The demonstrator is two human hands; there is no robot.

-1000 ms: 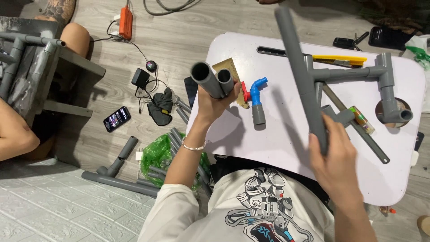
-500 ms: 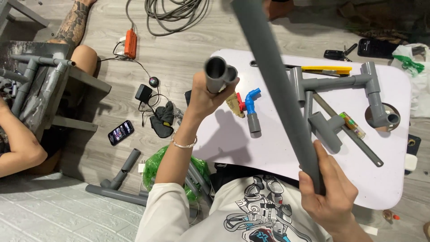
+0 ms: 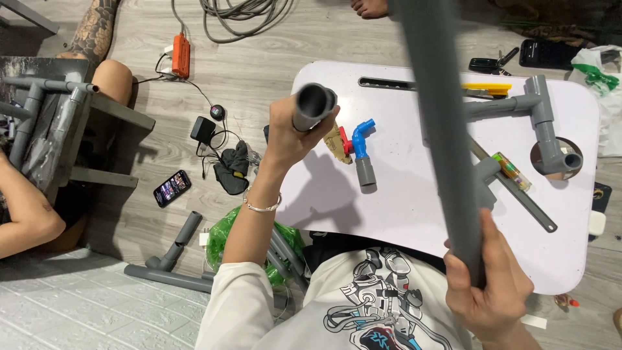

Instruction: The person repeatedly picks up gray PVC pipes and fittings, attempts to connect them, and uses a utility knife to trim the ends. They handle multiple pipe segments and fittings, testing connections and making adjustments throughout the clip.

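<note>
Holding a short grey pipe piece [image 3: 313, 105] clamped in my left hand [image 3: 289, 133] over the counter's [image 3: 414, 207] left edge, right hand [image 3: 487, 285] gripping the long grey pipe [image 3: 440, 136] above its near edge; joining them calls for aligning their ends.

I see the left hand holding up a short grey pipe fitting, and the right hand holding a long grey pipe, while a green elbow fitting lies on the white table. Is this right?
Not quite. In the head view the elbow fitting on the white table is blue, not green. The rest is right: the left hand holds up a short grey pipe fitting, and the right hand holds a long grey pipe.
</note>
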